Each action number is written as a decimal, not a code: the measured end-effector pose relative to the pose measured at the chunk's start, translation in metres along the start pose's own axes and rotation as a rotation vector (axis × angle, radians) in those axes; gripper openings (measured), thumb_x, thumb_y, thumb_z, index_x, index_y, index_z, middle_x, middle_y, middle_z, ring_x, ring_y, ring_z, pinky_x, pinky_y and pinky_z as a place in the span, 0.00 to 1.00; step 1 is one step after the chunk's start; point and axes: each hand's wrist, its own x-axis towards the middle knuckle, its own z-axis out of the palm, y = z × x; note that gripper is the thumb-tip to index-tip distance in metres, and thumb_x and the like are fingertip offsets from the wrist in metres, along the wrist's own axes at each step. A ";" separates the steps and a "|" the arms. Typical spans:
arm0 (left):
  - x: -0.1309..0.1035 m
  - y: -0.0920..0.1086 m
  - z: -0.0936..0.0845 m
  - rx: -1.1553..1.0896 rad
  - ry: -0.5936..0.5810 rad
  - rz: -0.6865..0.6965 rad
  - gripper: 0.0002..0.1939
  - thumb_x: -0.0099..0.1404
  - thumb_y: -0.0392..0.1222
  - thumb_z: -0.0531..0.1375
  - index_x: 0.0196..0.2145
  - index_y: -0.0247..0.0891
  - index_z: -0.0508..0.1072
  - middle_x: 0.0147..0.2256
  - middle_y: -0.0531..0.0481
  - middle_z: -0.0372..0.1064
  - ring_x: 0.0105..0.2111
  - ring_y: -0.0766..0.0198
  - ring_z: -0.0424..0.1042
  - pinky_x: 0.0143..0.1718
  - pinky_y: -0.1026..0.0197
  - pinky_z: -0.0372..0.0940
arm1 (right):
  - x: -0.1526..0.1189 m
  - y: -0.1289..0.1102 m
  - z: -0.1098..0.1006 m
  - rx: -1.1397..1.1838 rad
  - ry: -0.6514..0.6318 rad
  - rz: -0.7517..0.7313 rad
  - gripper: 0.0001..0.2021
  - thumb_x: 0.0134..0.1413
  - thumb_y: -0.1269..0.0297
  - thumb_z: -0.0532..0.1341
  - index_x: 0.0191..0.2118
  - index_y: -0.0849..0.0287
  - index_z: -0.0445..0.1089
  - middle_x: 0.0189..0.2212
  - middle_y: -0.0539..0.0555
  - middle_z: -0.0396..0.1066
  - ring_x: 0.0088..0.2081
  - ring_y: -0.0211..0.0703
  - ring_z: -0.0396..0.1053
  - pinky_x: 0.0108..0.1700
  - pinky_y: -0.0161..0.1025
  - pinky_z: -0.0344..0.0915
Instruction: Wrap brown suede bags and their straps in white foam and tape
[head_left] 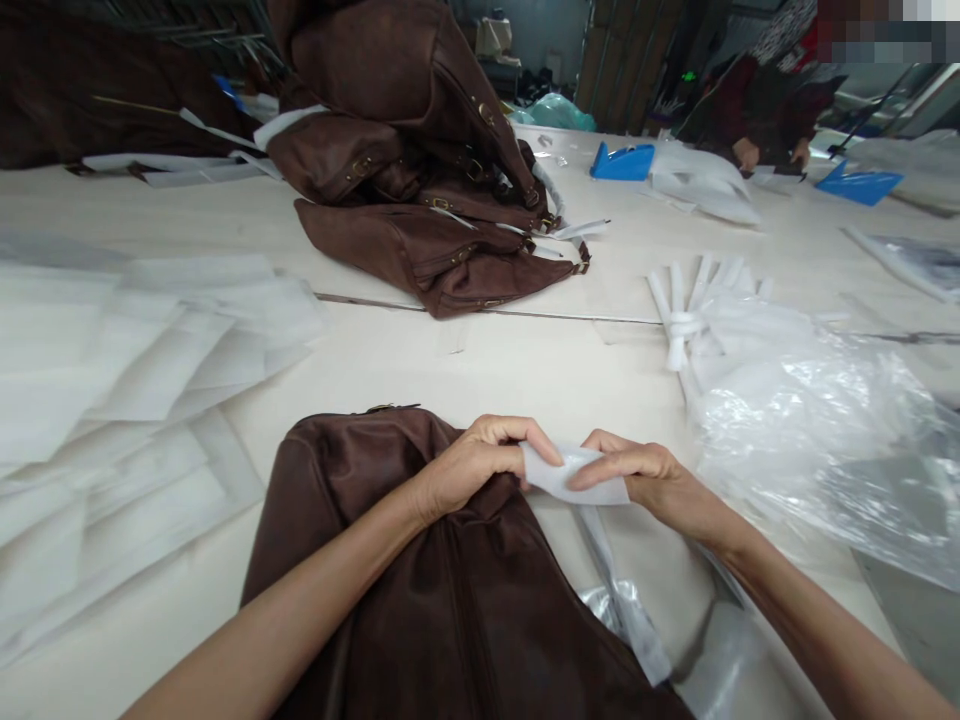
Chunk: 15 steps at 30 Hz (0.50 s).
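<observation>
Item: white strip (574, 478), pinched by my left hand (472, 468) and right hand (652, 480) together, over brown bag (420, 570) at the table's (525, 370) near edge (more bags (427, 180) toward the far edge).

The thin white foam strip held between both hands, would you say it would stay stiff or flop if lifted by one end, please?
The thin white foam strip probably flops: it already bends between the left hand and right hand. It looks light, and likely crushes easily.

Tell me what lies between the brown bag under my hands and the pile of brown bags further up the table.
In the head view, only bare table lies between the brown bag and the pile of brown bags.
</observation>
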 end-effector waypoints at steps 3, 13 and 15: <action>0.000 0.002 -0.002 0.071 -0.015 0.086 0.15 0.57 0.44 0.55 0.29 0.34 0.79 0.27 0.49 0.72 0.29 0.62 0.65 0.33 0.62 0.58 | 0.001 0.001 0.001 -0.053 0.005 -0.031 0.08 0.60 0.60 0.63 0.40 0.49 0.81 0.40 0.52 0.67 0.42 0.40 0.67 0.49 0.40 0.64; 0.011 0.009 0.001 0.422 0.062 -0.115 0.30 0.47 0.59 0.69 0.43 0.41 0.73 0.35 0.50 0.75 0.38 0.54 0.72 0.37 0.63 0.64 | 0.010 0.003 -0.008 -0.260 0.040 -0.201 0.22 0.45 0.85 0.53 0.36 0.60 0.80 0.39 0.51 0.64 0.43 0.39 0.67 0.53 0.37 0.61; 0.020 0.003 -0.001 0.510 -0.006 -0.174 0.27 0.47 0.62 0.68 0.37 0.39 0.75 0.31 0.52 0.74 0.35 0.54 0.72 0.35 0.62 0.64 | 0.006 0.000 -0.010 -0.390 0.057 -0.214 0.22 0.47 0.86 0.51 0.37 0.62 0.79 0.42 0.53 0.65 0.45 0.39 0.67 0.56 0.36 0.60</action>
